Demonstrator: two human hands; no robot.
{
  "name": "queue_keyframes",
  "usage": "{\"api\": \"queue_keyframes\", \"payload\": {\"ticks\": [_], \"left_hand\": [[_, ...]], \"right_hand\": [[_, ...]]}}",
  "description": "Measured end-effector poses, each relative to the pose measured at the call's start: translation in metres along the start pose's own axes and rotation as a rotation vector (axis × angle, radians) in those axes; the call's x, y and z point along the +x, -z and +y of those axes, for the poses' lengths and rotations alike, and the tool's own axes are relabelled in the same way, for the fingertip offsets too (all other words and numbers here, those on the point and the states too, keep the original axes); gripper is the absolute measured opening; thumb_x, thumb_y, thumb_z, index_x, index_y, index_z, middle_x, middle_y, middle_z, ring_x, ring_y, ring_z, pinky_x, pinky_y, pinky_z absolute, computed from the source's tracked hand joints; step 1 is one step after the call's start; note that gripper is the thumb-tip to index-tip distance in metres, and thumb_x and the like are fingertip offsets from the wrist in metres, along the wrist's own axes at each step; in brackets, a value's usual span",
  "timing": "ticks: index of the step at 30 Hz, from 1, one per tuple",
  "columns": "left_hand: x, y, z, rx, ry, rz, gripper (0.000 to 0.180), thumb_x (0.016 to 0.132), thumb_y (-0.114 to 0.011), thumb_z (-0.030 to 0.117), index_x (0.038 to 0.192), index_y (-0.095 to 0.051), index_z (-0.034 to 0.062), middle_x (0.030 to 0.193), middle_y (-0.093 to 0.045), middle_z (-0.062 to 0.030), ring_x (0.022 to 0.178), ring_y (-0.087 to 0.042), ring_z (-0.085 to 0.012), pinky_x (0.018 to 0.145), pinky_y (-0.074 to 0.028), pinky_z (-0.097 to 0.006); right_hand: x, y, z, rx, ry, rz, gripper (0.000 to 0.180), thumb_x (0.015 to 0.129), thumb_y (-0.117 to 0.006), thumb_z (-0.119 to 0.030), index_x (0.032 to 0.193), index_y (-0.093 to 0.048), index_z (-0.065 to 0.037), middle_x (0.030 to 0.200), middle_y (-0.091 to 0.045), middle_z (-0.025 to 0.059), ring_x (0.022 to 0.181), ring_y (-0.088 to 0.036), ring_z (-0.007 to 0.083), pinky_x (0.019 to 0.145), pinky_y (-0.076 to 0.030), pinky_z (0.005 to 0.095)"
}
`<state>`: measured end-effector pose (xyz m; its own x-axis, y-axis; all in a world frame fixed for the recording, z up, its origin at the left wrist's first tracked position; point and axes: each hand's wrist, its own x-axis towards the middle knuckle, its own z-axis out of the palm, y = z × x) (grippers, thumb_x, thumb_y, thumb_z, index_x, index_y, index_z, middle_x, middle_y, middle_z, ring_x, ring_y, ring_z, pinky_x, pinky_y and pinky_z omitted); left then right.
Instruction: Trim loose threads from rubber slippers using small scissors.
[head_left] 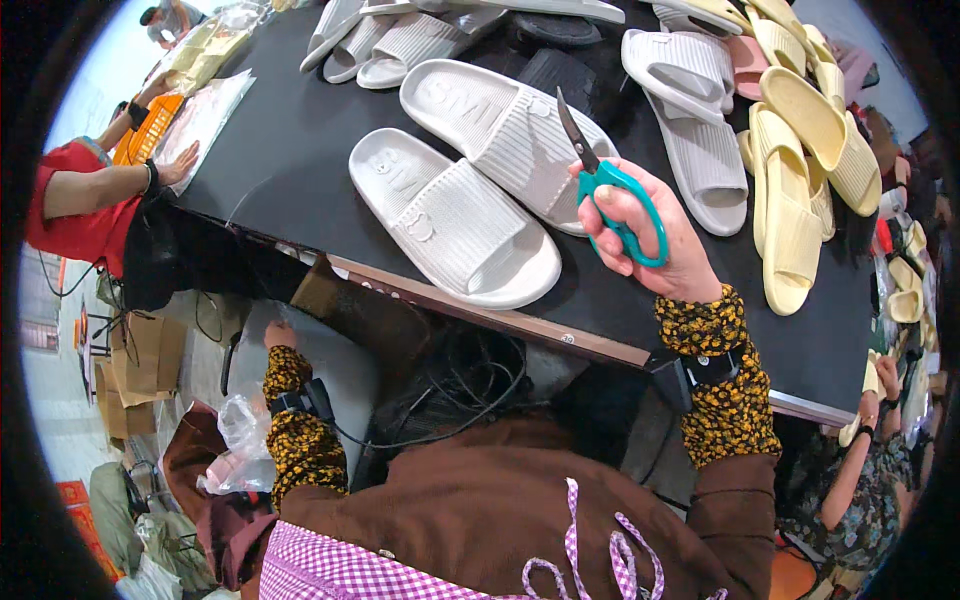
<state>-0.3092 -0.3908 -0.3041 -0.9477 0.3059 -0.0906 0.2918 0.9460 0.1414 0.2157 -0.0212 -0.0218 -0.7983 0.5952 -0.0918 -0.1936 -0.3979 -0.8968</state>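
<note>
My right hand (672,225) is closed around teal-handled scissors (622,205). Their dark blades point up and away, over the far slipper of a light grey pair. That far grey slipper (500,120) and the near grey slipper (455,220) lie side by side on the black table (290,150), soles down, each with a ribbed strap and a small raised badge. Down at the left, below the table edge, my left hand (280,334) is beside a grey surface (325,350); its fingers cannot be made out.
More grey slippers (700,150) and a heap of yellow slippers (790,200) crowd the right side. Black slippers (560,75) lie behind. A co-worker's hand (178,165) rests on a plastic bag at the far left. Cardboard boxes (145,360) and a dark cable (470,410) are below.
</note>
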Motion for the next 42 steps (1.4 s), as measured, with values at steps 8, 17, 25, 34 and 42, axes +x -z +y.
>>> {"api": "queue_keyframes", "payload": {"ticks": [8, 17, 25, 34, 42], "left_hand": [[-0.009, -0.063, -0.017, 0.02, -0.004, 0.035, 0.033, 0.079, -0.059, 0.027, 0.101, -0.062, 0.0031, 0.095, -0.064, -0.0225, 0.095, -0.061, -0.0379, 0.082, -0.048, -0.046], [-0.063, -0.025, 0.083, 0.026, -0.034, -0.05, 0.027, 0.078, -0.058, 0.023, 0.087, -0.065, -0.0016, 0.091, -0.063, -0.0239, 0.091, -0.06, -0.0418, 0.079, -0.048, -0.045], [-0.1, 0.148, 0.176, -0.638, -0.574, 0.561, 0.021, 0.088, -0.057, 0.011, 0.105, -0.062, 0.0019, 0.094, -0.063, -0.0091, 0.083, -0.061, -0.0188, 0.074, -0.048, -0.029], [-0.201, 0.228, 0.336, -0.839, -1.034, -0.185, 0.029, 0.091, -0.051, 0.009, 0.118, -0.053, -0.0011, 0.08, -0.062, -0.0049, 0.076, -0.056, -0.0083, 0.074, -0.045, -0.023], [-0.196, 0.219, 0.394, -0.895, -0.99, -1.025, 0.042, 0.091, -0.055, 0.016, 0.127, -0.046, -0.0034, 0.11, -0.059, -0.0057, 0.099, -0.054, -0.0097, 0.088, -0.042, -0.024]], "right_hand": [[-0.003, -0.001, -0.004, -0.043, -0.006, 0.024, 0.034, 0.086, -0.06, -0.017, 0.115, -0.051, -0.002, 0.073, -0.059, 0.0051, 0.046, -0.05, 0.0037, 0.036, -0.037, 0.017], [-0.007, 0.013, -0.001, -0.098, -0.013, 0.099, 0.033, 0.087, -0.058, -0.018, 0.115, -0.051, -0.003, 0.073, -0.057, 0.0035, 0.047, -0.047, 0.003, 0.037, -0.036, 0.0166], [-0.002, 0.005, -0.002, -0.004, 0.003, 0.017, 0.034, 0.083, -0.063, -0.015, 0.113, -0.052, -0.002, 0.074, -0.06, 0.0043, 0.048, -0.053, 0.0033, 0.035, -0.038, 0.0161], [0.0, 0.005, -0.002, -0.006, 0.029, 0.016, 0.033, 0.083, -0.065, -0.018, 0.109, -0.052, -0.003, 0.072, -0.059, 0.003, 0.048, -0.052, 0.0027, 0.034, -0.038, 0.0162], [-0.004, 0.008, -0.003, 0.012, 0.057, 0.018, 0.03, 0.085, -0.061, -0.015, 0.112, -0.053, -0.005, 0.072, -0.058, 0.0005, 0.05, -0.052, 0.001, 0.037, -0.039, 0.0149]]}}
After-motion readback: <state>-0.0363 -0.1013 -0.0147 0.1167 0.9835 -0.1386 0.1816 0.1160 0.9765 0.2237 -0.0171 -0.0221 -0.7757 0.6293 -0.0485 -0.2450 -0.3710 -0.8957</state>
